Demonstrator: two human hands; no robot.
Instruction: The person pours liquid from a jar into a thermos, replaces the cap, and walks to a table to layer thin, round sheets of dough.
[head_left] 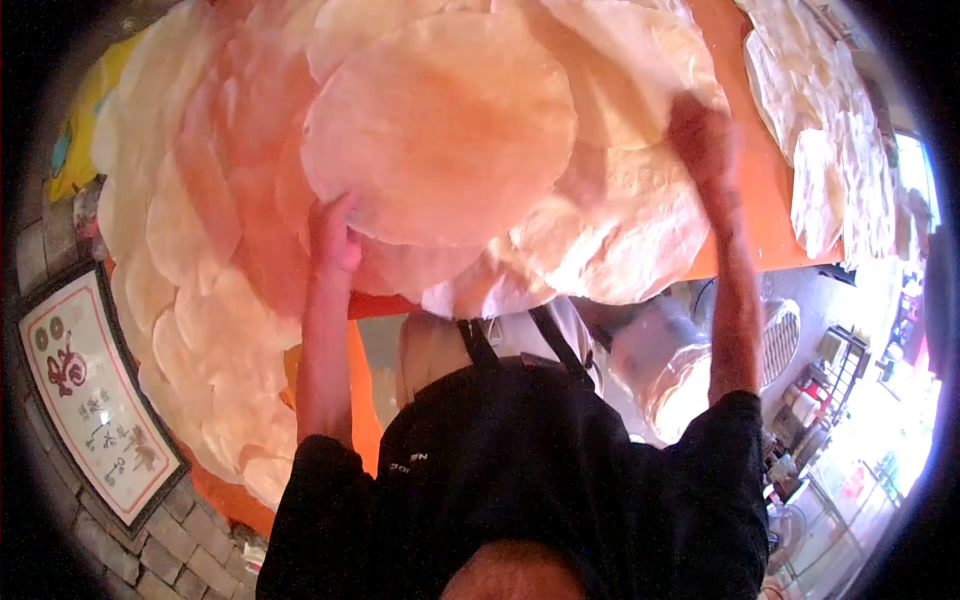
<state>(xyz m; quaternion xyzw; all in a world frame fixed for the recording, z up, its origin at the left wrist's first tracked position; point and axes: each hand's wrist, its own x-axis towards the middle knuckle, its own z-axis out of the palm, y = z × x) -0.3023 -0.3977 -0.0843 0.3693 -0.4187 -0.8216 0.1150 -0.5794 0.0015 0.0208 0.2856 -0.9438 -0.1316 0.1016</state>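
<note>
Framed sign [97,400]: big characters, can't read reliably. Left hand [337,232]: grip pinching near-left rim of round sheet [440,140], probably for edge control. Sheet lies over overlapping sheets [630,225], mid-surface [765,205], likely saving space. Shirt [540,440] lettering too small. Right hand [700,140] blurred over right-side sheets; grip: can't tell.

a top sheet [440,140] lies over overlapping sheets [615,245] on the tabletop [768,190]; right-hand sheets [820,185] lie across a gap; left of the tabletop, a sign [92,390] before brickwork [172,538]; lower right, a rack [825,390]
</note>
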